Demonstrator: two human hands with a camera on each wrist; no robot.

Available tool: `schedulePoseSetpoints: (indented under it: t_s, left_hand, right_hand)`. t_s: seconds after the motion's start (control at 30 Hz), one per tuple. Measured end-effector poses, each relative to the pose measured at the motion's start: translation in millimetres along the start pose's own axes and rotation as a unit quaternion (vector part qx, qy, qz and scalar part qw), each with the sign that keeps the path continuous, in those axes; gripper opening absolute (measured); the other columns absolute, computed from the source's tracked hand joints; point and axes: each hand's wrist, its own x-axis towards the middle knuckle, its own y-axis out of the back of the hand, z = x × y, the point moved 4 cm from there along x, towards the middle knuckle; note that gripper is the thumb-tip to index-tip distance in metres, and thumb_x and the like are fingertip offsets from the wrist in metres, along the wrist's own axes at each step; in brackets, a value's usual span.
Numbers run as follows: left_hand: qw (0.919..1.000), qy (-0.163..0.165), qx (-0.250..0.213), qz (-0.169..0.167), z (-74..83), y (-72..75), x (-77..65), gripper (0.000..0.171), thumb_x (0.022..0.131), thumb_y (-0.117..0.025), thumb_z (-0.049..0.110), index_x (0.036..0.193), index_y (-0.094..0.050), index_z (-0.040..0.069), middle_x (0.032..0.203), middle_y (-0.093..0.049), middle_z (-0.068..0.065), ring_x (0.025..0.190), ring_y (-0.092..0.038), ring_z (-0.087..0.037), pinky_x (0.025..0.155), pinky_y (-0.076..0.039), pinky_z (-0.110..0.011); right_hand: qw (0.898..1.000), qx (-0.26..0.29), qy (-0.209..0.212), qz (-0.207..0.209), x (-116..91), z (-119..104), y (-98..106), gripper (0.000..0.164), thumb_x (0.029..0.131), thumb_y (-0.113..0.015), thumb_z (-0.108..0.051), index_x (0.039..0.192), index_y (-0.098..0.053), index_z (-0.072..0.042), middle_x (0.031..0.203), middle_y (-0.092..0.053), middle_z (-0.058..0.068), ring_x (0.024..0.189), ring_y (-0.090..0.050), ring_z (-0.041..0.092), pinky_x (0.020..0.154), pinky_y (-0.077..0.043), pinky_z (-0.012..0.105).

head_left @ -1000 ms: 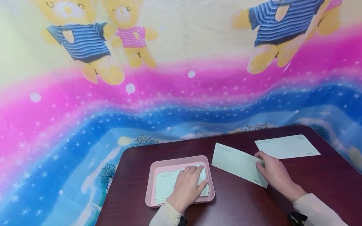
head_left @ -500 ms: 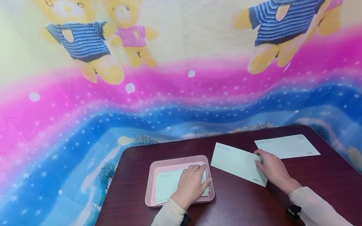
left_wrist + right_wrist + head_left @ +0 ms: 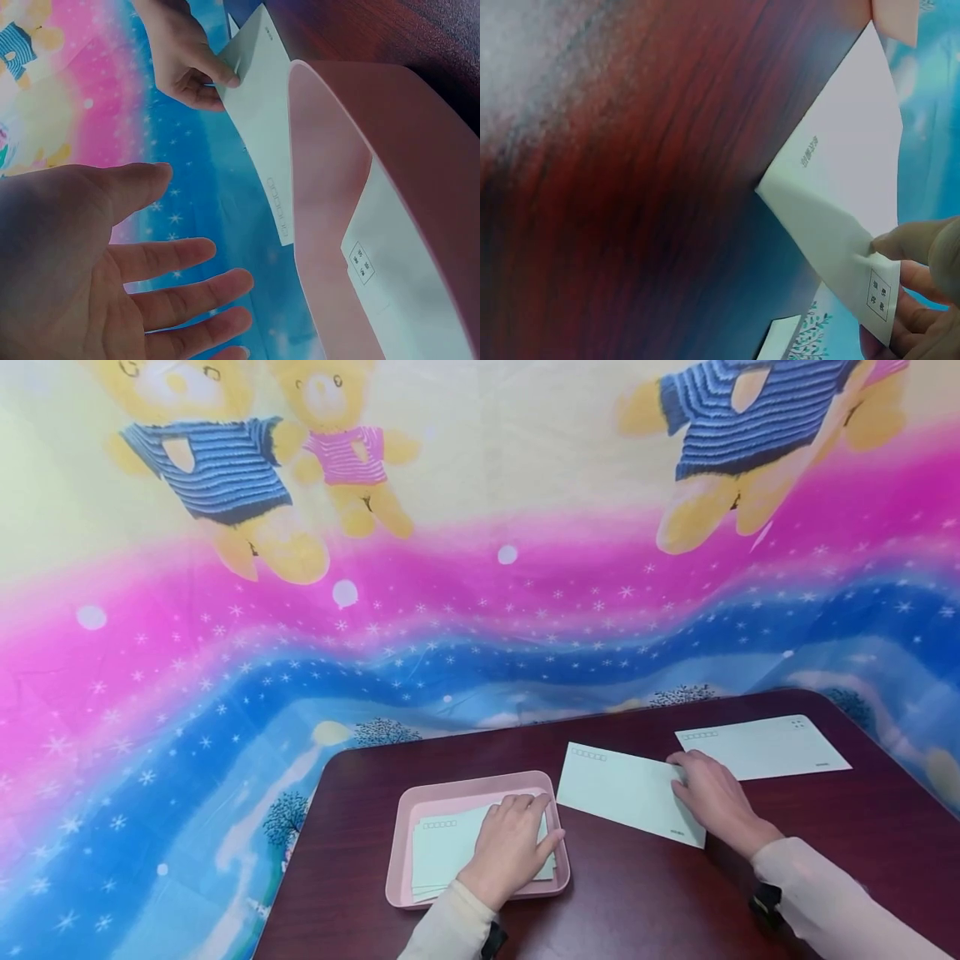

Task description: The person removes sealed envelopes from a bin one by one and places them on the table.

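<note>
Since a second ago, the right hand and its held envelope have shifted slightly toward the tray. Bear-print cloth hangs behind the dark table, where the tray contains stacked envelopes. A second envelope lies flat at right; the held envelope is between it and the tray, pinched at one end. The left hand, fingers extended, grasping nothing, is over the stacked envelopes.

The envelopes are pale green with dark marks, the tray is pink, the surface is dark reddish brown, the sleeves are cream, and the cloth is pink, blue and cream with white snowflakes and yellow bears.
</note>
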Motion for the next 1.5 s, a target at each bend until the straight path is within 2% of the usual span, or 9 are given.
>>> schedulePoseSetpoints:
  t_s: [0.17, 0.37, 0.7, 1.07, 1.27, 1.5]
  left_hand:
    - [1.0, -0.001, 0.0, -0.002, 0.4, -0.1, 1.1, 0.046, 0.096, -0.064, 0.046, 0.132, -0.063, 0.018, 0.122, -0.071, -0.001, 0.113, -0.065, -0.019, 0.086, -0.053, -0.036]
    - [1.0, 0.001, -0.001, -0.006, 1.0, 0.6, 2.0, 0.046, 0.096, -0.064, 0.046, 0.133, -0.062, 0.017, 0.123, -0.071, -0.002, 0.114, -0.064, -0.019, 0.088, -0.053, -0.036]
    - [1.0, 0.003, -0.002, -0.007, 1.5, 0.5, 2.7, 0.046, 0.096, -0.064, 0.046, 0.133, -0.062, 0.018, 0.123, -0.071, -0.001, 0.114, -0.065, -0.019, 0.089, -0.053, -0.036]
    - [1.0, 0.002, -0.004, -0.005, 2.7, -0.4, 3.0, 0.046, 0.096, -0.065, 0.045, 0.132, -0.063, 0.017, 0.123, -0.071, -0.001, 0.114, -0.065, -0.02, 0.088, -0.053, -0.036]
    - [0.9999, 0.004, -0.009, -0.005, 2.9, -1.1, 4.0, 0.045, 0.096, -0.065, 0.046, 0.131, -0.063, 0.017, 0.123, -0.071, -0.002, 0.115, -0.065, -0.02, 0.089, -0.053, -0.037]
    - [0.9999, 0.0, -0.014, 0.001, 2.2, -2.3, 6.6, 0.044, 0.096, -0.064, 0.045, 0.13, -0.064, 0.017, 0.123, -0.071, -0.002, 0.115, -0.065, -0.02, 0.092, -0.053, -0.037]
  right_hand:
    - [1.0, -0.015, 0.008, 0.004, 8, 4, -4, 0.031, 0.084, -0.072, 0.0, 0.113, -0.068, 0.01, 0.1, -0.069, 0.025, 0.088, -0.064, 0.04, 0.073, -0.052, 0.053]
    - [0.999, -0.041, 0.015, 0.008, 18, 5, -10, 0.031, 0.083, -0.073, 0.0, 0.113, -0.07, 0.006, 0.101, -0.071, 0.024, 0.092, -0.063, 0.043, 0.075, -0.047, 0.056]
    - [0.998, -0.065, 0.016, 0.003, 28, 13, -18, 0.029, 0.083, -0.073, 0.0, 0.111, -0.071, 0.004, 0.1, -0.072, 0.024, 0.091, -0.064, 0.044, 0.076, -0.046, 0.057]
    - [0.998, -0.061, 0.024, -0.002, 36, 20, -26, 0.029, 0.084, -0.071, 0.001, 0.113, -0.07, 0.004, 0.1, -0.072, 0.025, 0.091, -0.064, 0.044, 0.077, -0.046, 0.059]
    - [0.997, -0.066, 0.043, -0.002, 44, 16, -27, 0.029, 0.084, -0.072, 0.001, 0.113, -0.07, 0.004, 0.099, -0.072, 0.024, 0.091, -0.065, 0.042, 0.083, -0.047, 0.062]
    - [0.996, -0.074, 0.045, -0.008, 53, 15, -29, 0.029, 0.084, -0.073, 0.001, 0.113, -0.07, 0.003, 0.101, -0.072, 0.024, 0.094, -0.065, 0.044, 0.082, -0.047, 0.061]
